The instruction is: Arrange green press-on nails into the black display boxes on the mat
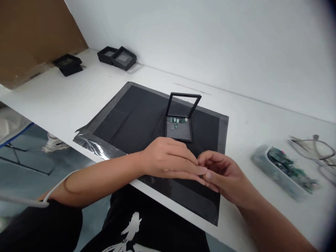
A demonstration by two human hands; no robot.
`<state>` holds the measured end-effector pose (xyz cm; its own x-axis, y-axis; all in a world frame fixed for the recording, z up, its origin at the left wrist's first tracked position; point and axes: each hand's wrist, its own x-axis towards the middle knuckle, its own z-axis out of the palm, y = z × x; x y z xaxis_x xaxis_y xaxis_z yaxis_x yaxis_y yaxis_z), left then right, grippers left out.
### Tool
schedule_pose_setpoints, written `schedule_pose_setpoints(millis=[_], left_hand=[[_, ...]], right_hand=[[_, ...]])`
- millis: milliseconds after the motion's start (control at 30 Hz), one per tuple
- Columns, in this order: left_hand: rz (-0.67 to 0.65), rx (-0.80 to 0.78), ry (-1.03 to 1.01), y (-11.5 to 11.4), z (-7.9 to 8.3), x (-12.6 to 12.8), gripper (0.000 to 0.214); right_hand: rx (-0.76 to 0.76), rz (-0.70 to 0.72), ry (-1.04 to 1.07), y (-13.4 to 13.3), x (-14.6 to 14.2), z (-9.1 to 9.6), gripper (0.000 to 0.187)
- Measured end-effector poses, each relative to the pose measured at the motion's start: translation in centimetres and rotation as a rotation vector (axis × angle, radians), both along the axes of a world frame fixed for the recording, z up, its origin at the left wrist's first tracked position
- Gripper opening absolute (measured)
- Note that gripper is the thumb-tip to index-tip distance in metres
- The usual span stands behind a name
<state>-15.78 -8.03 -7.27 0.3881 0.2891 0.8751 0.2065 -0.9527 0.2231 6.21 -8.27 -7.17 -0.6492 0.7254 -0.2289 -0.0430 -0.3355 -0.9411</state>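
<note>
My left hand (169, 159) lies palm down on the black mat (131, 119), fingers stretched flat toward the right. My right hand (225, 173) meets it at the mat's front right, fingers curled and pinched against the left fingertips; whatever sits between them is hidden. Just beyond both hands stands a small black display box (179, 130) with its framed lid (183, 104) raised. Several small green pieces (178, 120) lie along the back of its dark inner pad.
A clear bag of green pieces (285, 168) lies on the white table (249, 119) at right, with scissors (315, 148) behind it. More black boxes (117, 56) and another (67, 63) sit at the far left. The table's front edge runs under my forearms.
</note>
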Motion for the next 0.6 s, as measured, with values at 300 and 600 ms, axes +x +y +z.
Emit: schedule_pose_setpoints(millis=[300,600], left_hand=[[0.14,0.258,0.137,0.4,0.4,-0.7,0.009],[0.206,0.264,0.276,0.0,0.3,-0.9,0.021]], right_hand=[[0.132,-0.074,-0.138,-0.7,-0.7,0.8,0.023],[0.235,-0.07,-0.184,-1.2,-0.5,0.6,0.035]])
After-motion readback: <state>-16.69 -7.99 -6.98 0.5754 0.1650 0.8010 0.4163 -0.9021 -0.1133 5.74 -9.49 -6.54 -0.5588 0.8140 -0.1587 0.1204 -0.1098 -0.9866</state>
